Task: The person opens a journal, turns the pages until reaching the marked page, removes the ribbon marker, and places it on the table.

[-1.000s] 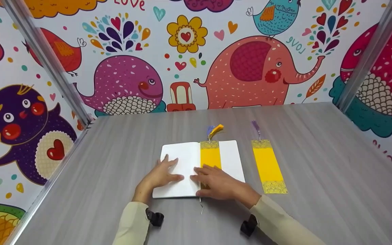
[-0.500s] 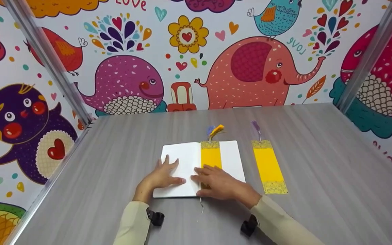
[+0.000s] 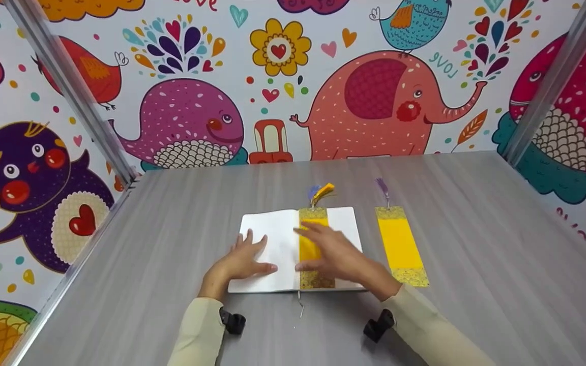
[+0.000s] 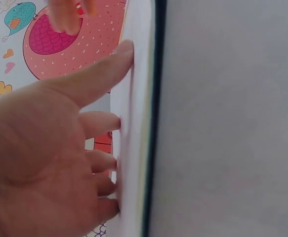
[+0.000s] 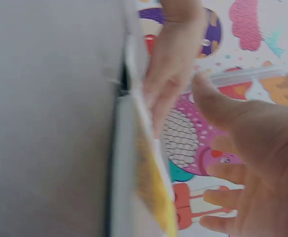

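An open notebook with blank white pages lies on the table. My left hand rests on its left page with fingers spread; the left wrist view shows the fingertips and thumb pressing the paper. Along the right side of the fold lies a yellow bookmark with patterned ends. Yellow and blue-purple tassels stick out past the notebook's top edge. Over this bookmark hovers my right hand, fingers extended; in the right wrist view its fingers stand apart from the page and hold nothing.
A second yellow bookmark with a purple tassel lies flat to the right of the notebook. A thin ribbon trails from the notebook's bottom edge. The grey table meets a cartoon-printed wall at the back, with metal posts at both corners.
My right hand has lifted off the bookmark and page, uncovering the bookmark's lower patterned end. My left hand stays on the left page.
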`<state>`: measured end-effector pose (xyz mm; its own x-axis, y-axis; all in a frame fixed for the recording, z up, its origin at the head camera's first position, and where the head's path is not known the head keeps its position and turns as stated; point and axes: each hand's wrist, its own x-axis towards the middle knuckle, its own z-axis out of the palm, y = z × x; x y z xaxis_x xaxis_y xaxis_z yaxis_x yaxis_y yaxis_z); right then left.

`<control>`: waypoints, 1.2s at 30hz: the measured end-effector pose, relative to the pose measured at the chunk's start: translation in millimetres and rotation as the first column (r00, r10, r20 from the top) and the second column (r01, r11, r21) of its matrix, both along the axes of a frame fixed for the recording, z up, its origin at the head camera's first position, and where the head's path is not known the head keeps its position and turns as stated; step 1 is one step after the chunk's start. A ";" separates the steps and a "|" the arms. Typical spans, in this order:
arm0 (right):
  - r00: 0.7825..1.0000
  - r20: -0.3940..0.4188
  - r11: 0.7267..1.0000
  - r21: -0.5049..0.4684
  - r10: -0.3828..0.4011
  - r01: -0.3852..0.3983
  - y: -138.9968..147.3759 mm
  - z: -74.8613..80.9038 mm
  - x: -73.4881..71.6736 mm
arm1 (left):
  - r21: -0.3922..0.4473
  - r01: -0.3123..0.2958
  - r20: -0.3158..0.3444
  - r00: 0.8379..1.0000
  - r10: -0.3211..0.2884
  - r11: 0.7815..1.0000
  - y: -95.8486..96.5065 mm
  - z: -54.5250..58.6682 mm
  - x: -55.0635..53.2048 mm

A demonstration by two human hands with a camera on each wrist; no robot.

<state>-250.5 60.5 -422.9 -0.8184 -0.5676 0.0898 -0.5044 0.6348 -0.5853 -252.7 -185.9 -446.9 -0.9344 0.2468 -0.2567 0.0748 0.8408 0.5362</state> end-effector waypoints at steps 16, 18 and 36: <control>0.818 0.342 0.834 -0.145 -0.463 0.532 5.7 -17.2 -27.8 | -0.002 -0.010 0.004 1.000 0.010 1.000 1.5 -2.1 0.8; 0.803 0.353 0.830 -0.114 -0.480 0.546 5.9 -18.4 -29.0 | -0.007 -0.009 0.005 1.000 0.009 1.000 1.5 -1.5 0.6; 0.820 0.216 0.847 0.088 -0.530 0.524 -5.3 -22.9 -31.7 | -0.027 -0.012 0.014 1.000 0.012 1.000 2.2 -0.7 -1.6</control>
